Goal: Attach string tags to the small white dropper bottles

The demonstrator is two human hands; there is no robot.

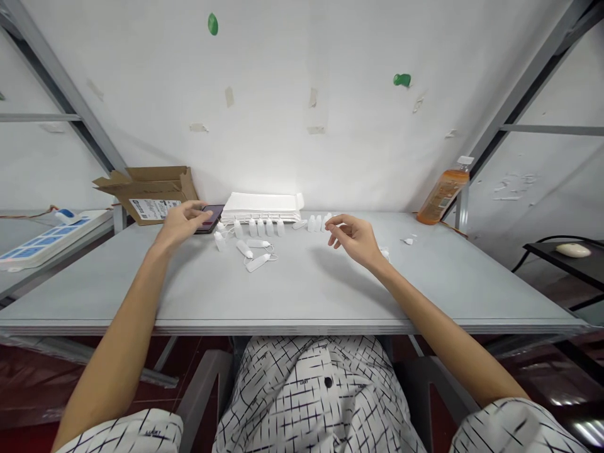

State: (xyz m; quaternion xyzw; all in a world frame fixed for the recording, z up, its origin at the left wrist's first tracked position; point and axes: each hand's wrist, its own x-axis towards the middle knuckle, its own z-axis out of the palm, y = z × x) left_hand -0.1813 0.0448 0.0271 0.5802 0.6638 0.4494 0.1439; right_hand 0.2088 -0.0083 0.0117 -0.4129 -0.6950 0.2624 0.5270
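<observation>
Left hand (182, 221) is reaching in near the surface's (292, 296) back edge, left of center, half-spread over the phone (214, 214); cannot tell if it's gripping the phone or only touching. The phone is lying flat, probably so a thumb can work the screen. Right hand (353, 239) is hovering right of center, fingers loosely curled, tips right by the end of a short bottle group (311, 223); cannot tell if they're pinching one. The small fingers seem to be tucking in to avoid knocking neighbors.

Between the hands, more bottles are standing in a rough row (261, 227) toward the back edge; their bases are presumably holding them up. Loose bottles (258, 262) are lying nearer the front edge, thin loops showing at the ends, likely easy to roll. A white stack (262, 204) is sitting flat behind the row, against the back edge. A small white piece (408, 240) is lying right of the right hand.

Carton (151, 195) is filling the back left corner and drink (442, 196) is standing near the back right corner, both likely parked out of the hands' way.
</observation>
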